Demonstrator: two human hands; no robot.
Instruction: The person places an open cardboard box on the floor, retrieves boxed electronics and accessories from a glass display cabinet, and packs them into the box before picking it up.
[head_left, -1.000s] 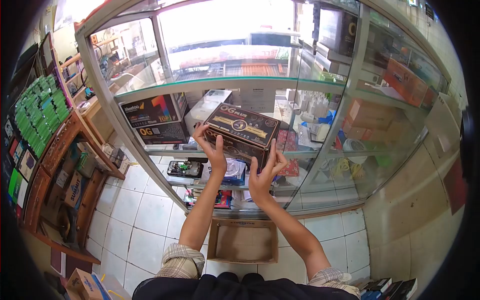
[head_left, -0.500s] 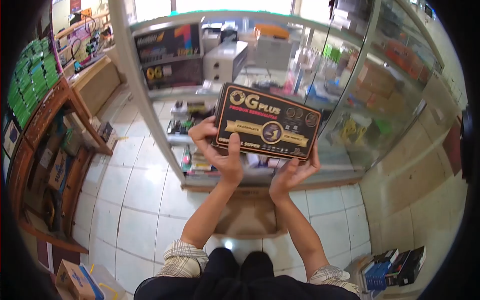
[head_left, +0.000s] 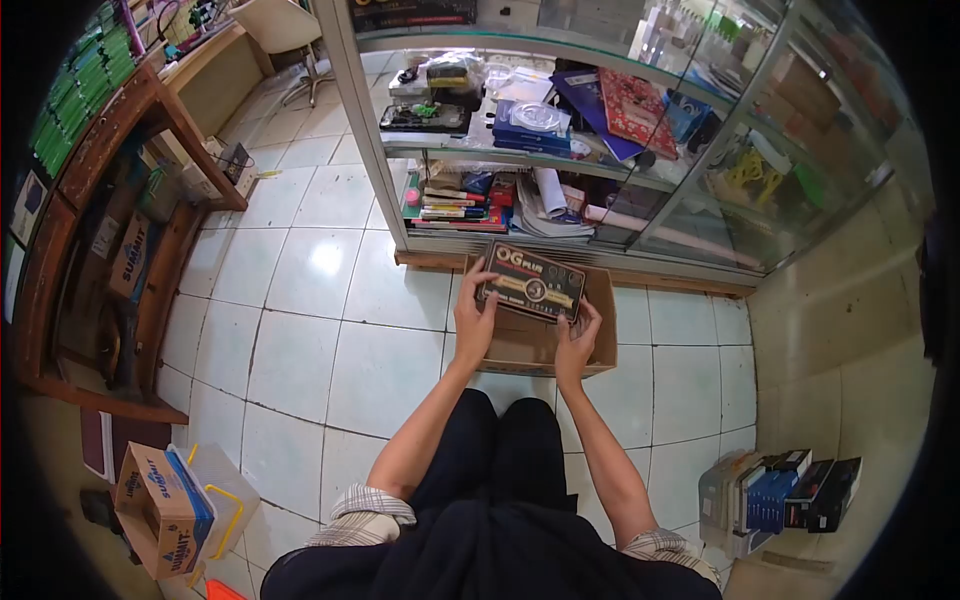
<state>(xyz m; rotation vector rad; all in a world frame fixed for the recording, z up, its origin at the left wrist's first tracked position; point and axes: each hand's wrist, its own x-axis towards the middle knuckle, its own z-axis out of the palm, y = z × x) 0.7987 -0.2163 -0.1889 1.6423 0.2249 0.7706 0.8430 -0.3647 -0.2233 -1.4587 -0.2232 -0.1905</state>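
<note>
Left bare hand (head_left: 475, 312) grips the left end of a black rectangular carton (head_left: 537, 282) printed OG PLUS in gold; right bare hand (head_left: 576, 343) grasps its lower right corner. Position: carton is over an open-topped brown cardboard box (head_left: 603, 335) on the white tiled floor (head_left: 382, 365), its right end tilted lower. (Whether it touches the brown box's rim, I cannot tell from where I stand.)

Risk, my judgement: the right hand seems to have little more than a corner, so a loosened grip on either side could let the carton swing and drop; lowered at this slant, it could snag the brown box's wall.

Count: hands, two; black carton, one; brown box beneath, one; pale office chair (head_left: 277, 25) at the back, one.
</note>
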